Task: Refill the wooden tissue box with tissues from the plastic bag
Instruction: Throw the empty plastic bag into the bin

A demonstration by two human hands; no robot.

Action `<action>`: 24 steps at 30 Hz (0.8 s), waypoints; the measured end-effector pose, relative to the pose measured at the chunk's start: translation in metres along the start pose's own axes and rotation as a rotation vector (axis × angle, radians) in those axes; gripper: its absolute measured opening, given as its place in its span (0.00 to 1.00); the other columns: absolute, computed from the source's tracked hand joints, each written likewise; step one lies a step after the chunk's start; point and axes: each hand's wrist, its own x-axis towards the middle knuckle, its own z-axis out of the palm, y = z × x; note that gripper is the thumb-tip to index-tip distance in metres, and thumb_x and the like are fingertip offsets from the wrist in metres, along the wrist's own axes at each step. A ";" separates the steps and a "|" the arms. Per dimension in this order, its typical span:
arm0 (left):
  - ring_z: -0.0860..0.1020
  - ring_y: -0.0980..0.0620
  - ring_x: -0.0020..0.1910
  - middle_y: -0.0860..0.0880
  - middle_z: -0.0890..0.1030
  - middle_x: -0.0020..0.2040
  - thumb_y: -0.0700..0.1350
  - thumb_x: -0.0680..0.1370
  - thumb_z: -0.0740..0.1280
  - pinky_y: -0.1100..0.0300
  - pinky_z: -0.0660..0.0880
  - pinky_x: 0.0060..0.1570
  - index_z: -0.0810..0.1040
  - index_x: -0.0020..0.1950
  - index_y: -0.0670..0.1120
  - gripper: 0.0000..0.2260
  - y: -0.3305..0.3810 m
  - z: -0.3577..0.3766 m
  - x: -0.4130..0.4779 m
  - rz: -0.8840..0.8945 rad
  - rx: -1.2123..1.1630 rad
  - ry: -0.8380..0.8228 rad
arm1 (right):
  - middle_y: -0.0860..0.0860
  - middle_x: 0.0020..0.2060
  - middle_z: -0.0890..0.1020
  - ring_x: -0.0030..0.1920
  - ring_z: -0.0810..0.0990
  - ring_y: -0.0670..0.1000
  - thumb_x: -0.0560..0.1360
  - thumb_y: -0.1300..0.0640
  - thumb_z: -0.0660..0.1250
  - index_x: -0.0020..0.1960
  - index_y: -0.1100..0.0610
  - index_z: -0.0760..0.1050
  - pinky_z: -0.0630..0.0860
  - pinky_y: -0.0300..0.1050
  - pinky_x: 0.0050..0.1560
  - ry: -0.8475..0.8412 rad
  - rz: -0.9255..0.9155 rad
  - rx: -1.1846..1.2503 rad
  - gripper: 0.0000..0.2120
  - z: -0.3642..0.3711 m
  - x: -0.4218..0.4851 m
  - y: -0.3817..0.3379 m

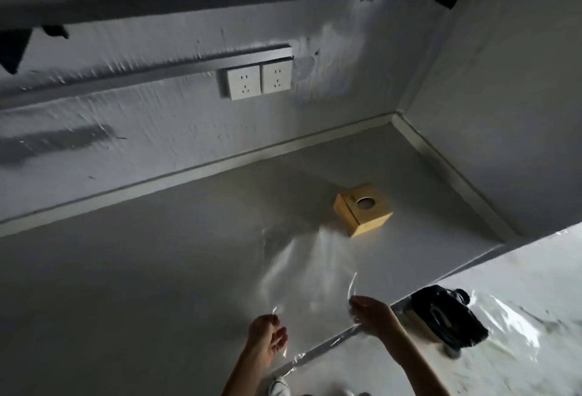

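Note:
A square wooden tissue box (363,209) with a round hole in its lid stands on the grey counter (157,269) near the back right corner. In front of it a clear plastic bag (302,269) is stretched out, blurred by motion and see-through. My left hand (267,337) pinches the bag's near left edge. My right hand (371,313) pinches its near right edge. Both hands hover over the counter's front edge, well short of the box. No tissues can be made out inside the bag.
Two white wall sockets (259,80) sit on the back wall under a rail. A side wall closes the counter on the right. Beyond the counter's front edge lies a shiny floor with a black object (444,317) and a shoe (278,387).

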 end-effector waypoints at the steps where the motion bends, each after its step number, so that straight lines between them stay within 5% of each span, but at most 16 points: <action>1: 0.74 0.47 0.34 0.42 0.74 0.33 0.32 0.77 0.57 0.56 0.73 0.38 0.72 0.37 0.43 0.11 -0.001 0.002 -0.003 0.009 0.011 -0.008 | 0.48 0.26 0.82 0.24 0.76 0.42 0.73 0.66 0.71 0.51 0.61 0.81 0.71 0.33 0.26 0.005 0.001 -0.002 0.08 -0.006 -0.005 0.004; 5: 0.72 0.48 0.30 0.44 0.73 0.28 0.30 0.77 0.54 0.58 0.72 0.35 0.70 0.35 0.44 0.15 -0.007 0.008 -0.015 0.058 0.052 -0.019 | 0.50 0.30 0.84 0.28 0.79 0.45 0.72 0.74 0.67 0.55 0.63 0.80 0.75 0.35 0.30 -0.017 -0.049 0.088 0.14 -0.029 -0.030 0.018; 10: 0.74 0.45 0.33 0.40 0.75 0.30 0.25 0.76 0.53 0.53 0.76 0.35 0.72 0.39 0.41 0.15 -0.035 0.029 -0.030 0.066 0.060 -0.090 | 0.43 0.38 0.85 0.36 0.80 0.47 0.71 0.71 0.67 0.49 0.45 0.82 0.80 0.43 0.38 0.488 -0.323 0.029 0.21 -0.063 -0.046 0.049; 13: 0.73 0.46 0.31 0.40 0.74 0.35 0.32 0.79 0.55 0.54 0.74 0.31 0.69 0.48 0.42 0.08 -0.062 0.054 -0.048 0.012 0.168 -0.135 | 0.46 0.46 0.82 0.44 0.81 0.50 0.73 0.72 0.65 0.52 0.47 0.82 0.82 0.54 0.42 0.624 -0.407 -0.014 0.21 -0.082 -0.060 0.055; 16: 0.72 0.49 0.34 0.45 0.73 0.39 0.35 0.78 0.61 0.52 0.71 0.40 0.61 0.64 0.49 0.18 -0.078 0.083 -0.062 0.077 0.281 -0.111 | 0.53 0.47 0.78 0.45 0.79 0.49 0.74 0.73 0.63 0.54 0.51 0.81 0.78 0.32 0.40 0.693 -0.515 -0.050 0.20 -0.117 -0.087 0.045; 18: 0.74 0.48 0.38 0.45 0.75 0.42 0.37 0.79 0.62 0.53 0.71 0.42 0.58 0.68 0.52 0.22 -0.087 0.107 -0.071 0.116 0.211 -0.201 | 0.54 0.49 0.78 0.45 0.79 0.47 0.76 0.71 0.63 0.55 0.54 0.81 0.74 0.27 0.41 0.713 -0.532 -0.009 0.16 -0.150 -0.101 0.049; 22: 0.81 0.43 0.43 0.42 0.83 0.49 0.44 0.77 0.67 0.54 0.75 0.40 0.66 0.68 0.46 0.20 -0.097 0.156 -0.086 0.148 0.207 -0.410 | 0.55 0.52 0.82 0.49 0.83 0.54 0.73 0.60 0.66 0.54 0.46 0.81 0.76 0.44 0.40 0.659 -0.519 0.291 0.13 -0.208 -0.132 0.074; 24: 0.81 0.46 0.42 0.44 0.85 0.48 0.47 0.78 0.66 0.55 0.75 0.41 0.72 0.63 0.47 0.15 -0.103 0.196 -0.105 0.223 0.291 -0.483 | 0.57 0.50 0.83 0.50 0.82 0.57 0.71 0.62 0.68 0.54 0.44 0.80 0.77 0.48 0.45 0.664 -0.532 0.384 0.16 -0.248 -0.156 0.101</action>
